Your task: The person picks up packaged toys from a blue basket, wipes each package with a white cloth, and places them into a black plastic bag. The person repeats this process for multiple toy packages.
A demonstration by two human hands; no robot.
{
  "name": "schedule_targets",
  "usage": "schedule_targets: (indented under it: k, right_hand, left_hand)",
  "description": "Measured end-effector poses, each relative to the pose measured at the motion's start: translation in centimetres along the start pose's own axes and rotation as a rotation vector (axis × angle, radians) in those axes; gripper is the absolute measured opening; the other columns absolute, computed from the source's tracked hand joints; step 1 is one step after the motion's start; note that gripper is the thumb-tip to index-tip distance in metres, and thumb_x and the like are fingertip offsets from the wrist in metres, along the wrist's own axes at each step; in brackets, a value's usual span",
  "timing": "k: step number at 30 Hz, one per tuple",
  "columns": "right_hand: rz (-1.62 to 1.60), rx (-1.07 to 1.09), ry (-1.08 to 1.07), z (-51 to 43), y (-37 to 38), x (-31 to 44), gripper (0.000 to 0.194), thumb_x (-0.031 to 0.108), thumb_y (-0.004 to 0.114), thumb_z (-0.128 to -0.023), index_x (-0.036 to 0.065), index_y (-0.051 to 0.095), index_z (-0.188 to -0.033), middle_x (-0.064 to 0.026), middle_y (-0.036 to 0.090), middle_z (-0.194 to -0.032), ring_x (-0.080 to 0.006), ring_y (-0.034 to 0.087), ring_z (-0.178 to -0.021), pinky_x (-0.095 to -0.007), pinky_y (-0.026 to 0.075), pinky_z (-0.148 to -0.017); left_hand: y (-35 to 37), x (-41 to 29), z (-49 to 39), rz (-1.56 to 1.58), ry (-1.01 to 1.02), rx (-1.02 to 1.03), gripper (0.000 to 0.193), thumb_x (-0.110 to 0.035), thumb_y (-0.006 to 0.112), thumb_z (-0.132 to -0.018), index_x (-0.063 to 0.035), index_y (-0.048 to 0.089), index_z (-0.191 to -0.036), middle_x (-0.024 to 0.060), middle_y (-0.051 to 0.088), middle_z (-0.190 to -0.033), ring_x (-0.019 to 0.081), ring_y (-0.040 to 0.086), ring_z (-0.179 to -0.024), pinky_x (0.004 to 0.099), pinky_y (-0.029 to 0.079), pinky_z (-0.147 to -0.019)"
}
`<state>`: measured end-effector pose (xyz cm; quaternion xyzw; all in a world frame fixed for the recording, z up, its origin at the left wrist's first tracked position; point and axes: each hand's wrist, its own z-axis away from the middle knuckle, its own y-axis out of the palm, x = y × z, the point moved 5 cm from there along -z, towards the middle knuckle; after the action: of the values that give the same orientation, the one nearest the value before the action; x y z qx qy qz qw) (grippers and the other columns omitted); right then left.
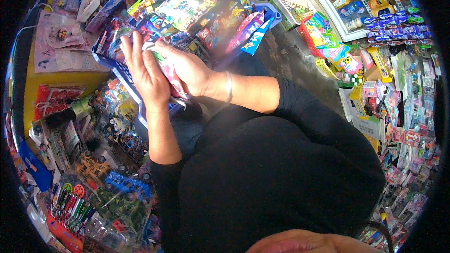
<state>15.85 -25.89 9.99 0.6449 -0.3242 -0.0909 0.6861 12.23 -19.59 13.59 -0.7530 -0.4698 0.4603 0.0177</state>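
My left hand lies flat with its fingers straight, over the left part of a blue plastic basket. Opposite it, my right hand wears a bracelet on the wrist and points left. Pressed between the two palms is a pink and white printed packet, mostly covered by the hands. Glossy packaged toys fill the basket, among them a yellow and white pack that glares in the light. A purple packet and a blue packet lean out on the right.
Bagged toy vehicles and several pens crowd the lower left. A yellow-sided table stands left. On the right are a red basket, a drinks fridge and packed shelves. Concrete floor shows between.
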Motion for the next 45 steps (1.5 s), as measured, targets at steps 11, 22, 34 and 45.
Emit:
schedule_targets:
  k: [11,22,34,45]
  right_hand:
    - [0.858,-0.143,-0.076,4.2,0.5,3.8,0.034,0.023,0.046,-0.099,-0.002,0.057,-0.120,-0.0074,0.062,-0.114,-0.0138,0.059,-0.102,-0.0272,0.046,-0.090]
    - [0.620,-0.097,0.056,3.8,0.1,2.6,0.036,0.015,0.045,-0.098,-0.001,0.049,-0.130,-0.0100,0.056,-0.124,-0.0155,0.055,-0.112,-0.0304,0.044,-0.096]
    - [-0.342,-0.096,0.117,1.1,0.6,1.3,0.032,0.030,0.043,-0.099,0.006,0.060,-0.112,-0.0114,0.065,-0.108,-0.0238,0.062,-0.099,-0.0414,0.049,-0.089]
    - [-0.153,-0.366,0.005,0.1,0.8,3.2,0.033,0.036,0.045,-0.096,0.010,0.057,-0.112,-0.0073,0.063,-0.097,-0.0216,0.060,-0.092,-0.0346,0.047,-0.087]
  left_hand:
    - [-5.3,6.1,-2.8,0.110,-0.496,0.041,0.033,-0.024,0.046,-0.100,-0.0021,0.059,-0.121,0.0077,0.063,-0.110,0.0129,0.058,-0.100,0.0268,0.046,-0.086]
    - [-0.1,-1.7,-3.6,0.240,-0.115,0.318,0.026,-0.010,0.051,-0.095,-0.0039,0.062,-0.117,0.0109,0.066,-0.108,0.0170,0.060,-0.101,0.0295,0.043,-0.092]
    - [-0.6,-2.1,0.4,0.121,0.023,0.088,0.027,-0.006,0.039,-0.099,-0.0017,0.058,-0.119,0.0164,0.058,-0.126,0.0280,0.046,-0.128,0.0405,0.026,-0.110]
    - [0.9,-4.5,1.7,0.152,0.149,0.177,0.030,-0.003,0.039,-0.095,-0.0054,0.057,-0.119,0.0216,0.049,-0.136,0.0325,0.036,-0.136,0.0501,0.007,-0.113]
